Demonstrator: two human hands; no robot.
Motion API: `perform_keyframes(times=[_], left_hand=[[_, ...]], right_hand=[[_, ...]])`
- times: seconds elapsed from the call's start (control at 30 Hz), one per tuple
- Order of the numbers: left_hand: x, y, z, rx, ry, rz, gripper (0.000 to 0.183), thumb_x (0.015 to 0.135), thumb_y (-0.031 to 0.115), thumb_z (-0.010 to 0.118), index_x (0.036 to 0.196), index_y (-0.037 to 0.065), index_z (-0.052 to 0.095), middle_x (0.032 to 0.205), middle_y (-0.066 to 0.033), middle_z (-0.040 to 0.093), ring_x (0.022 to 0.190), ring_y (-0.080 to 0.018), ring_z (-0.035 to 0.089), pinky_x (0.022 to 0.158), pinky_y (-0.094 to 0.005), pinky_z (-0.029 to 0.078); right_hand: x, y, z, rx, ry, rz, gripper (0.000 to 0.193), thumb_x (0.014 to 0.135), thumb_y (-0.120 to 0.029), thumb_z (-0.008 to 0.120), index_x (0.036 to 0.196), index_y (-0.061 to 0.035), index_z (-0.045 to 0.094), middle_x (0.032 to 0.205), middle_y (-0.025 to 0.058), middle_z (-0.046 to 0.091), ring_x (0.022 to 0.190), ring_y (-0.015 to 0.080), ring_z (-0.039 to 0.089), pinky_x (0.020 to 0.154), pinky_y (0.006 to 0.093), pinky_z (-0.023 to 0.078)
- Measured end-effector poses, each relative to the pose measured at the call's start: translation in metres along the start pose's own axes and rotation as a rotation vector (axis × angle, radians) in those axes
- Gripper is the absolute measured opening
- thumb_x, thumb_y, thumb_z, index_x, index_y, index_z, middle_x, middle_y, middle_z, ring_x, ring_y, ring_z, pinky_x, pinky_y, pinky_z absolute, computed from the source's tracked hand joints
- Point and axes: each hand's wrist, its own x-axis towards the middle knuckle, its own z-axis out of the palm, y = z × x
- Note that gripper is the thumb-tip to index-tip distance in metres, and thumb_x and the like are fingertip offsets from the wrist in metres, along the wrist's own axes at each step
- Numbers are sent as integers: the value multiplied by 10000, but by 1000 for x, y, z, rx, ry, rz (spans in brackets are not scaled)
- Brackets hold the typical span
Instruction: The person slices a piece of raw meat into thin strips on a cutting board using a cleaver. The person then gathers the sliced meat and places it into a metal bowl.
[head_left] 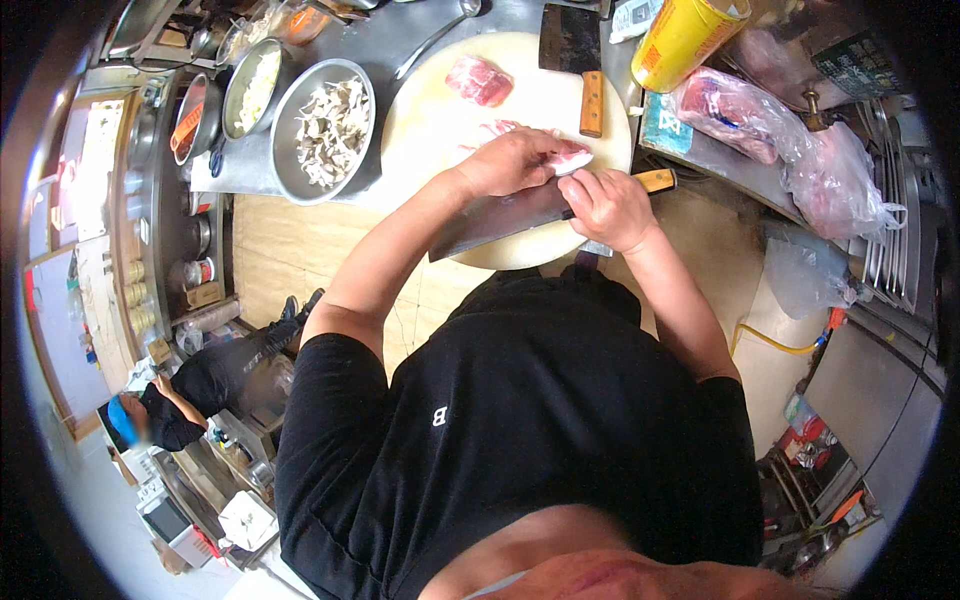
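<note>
The left grip [508,162] and right grip [610,208] close on pinkish meat [572,160] above a cleaver [500,216] and round cutting board [425,115], on a metal worktop [400,30]. Beige floor [320,255] spreads below; a person [215,380] is farther left.

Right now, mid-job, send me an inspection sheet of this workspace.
Surface: round pale cutting board on a metal counter.
Job's things: meat chunk, pale meat piece, broad knife.
Clutter: dark cleaver at the far edge; metal bowl of pale slices; yellow container; bagged meat.
Grips: left grip touches the pale meat piece; right grip is beside it, above the broad knife, hold unclear.
Cables: nothing seen; yellow hose at right.
Surroundings: another person, blue cap, lower left.
</note>
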Motion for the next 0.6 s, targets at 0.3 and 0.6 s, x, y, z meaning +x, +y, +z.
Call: perform_keyframes(times=[0.3, 0.6], left_hand=[[15, -86, -32, 117, 380, -369, 277, 853, 134, 684, 1118, 57, 704, 1021, -138, 719, 879, -229, 704, 776, -327, 545], [28, -130, -69, 742, 5, -434, 811, 795, 101, 717, 1506, 218, 345, 1566, -32, 340, 1420, -275, 340, 1171, -456, 283]], right_hand=[[-15, -10, -5, 38, -25, -44, 131, 795, -135, 628, 912, -109, 575, 717, 14, 506, 591, 158, 593, 555, 300, 479], [-48, -13, -19, 52, -91, 134, 181, 744, -113, 647, 902, -112, 558, 737, 38, 495, 599, 206, 593, 573, 336, 484]])
